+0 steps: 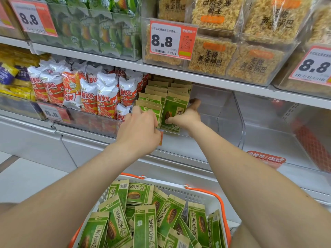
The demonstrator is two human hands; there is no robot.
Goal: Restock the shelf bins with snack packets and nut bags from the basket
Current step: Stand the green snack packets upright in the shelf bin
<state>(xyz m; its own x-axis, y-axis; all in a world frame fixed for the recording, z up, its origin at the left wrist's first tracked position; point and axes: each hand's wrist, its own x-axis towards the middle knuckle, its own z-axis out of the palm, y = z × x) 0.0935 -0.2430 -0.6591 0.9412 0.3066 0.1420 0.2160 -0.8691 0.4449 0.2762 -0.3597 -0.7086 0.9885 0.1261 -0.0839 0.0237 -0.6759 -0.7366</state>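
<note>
A shop aisle is seen, with white metal shelves (179, 153) carrying clear plastic bins and a pale tiled floor (26, 178) at lower left. On the upper shelf, bins of green packets (100, 31) and golden rice-crust blocks (250, 61) are fronted by orange price tags (170, 41) marked 8.8. On the middle shelf, white-and-red crisp bags (105, 97) are stood upright just left of a clear bin (231, 122), whose right part is bare.

At the left end of that bin, green-and-kraft nut bags (157, 94) are stacked upright in rows, long axes vertical, printed fronts turned toward the aisle. The front nut bag (174, 111) is held upright by the right hand (188, 117), thumb laid across its face and fingers behind; the grip is closed on it. The left hand (138, 129) is pressed against the neighbouring row, fingers curled over the bag tops; whether anything is clasped cannot be told.

Below, a white basket (179, 189) with orange handles is filled with more nut bags (145, 226), lying flat and pointing various ways.
</note>
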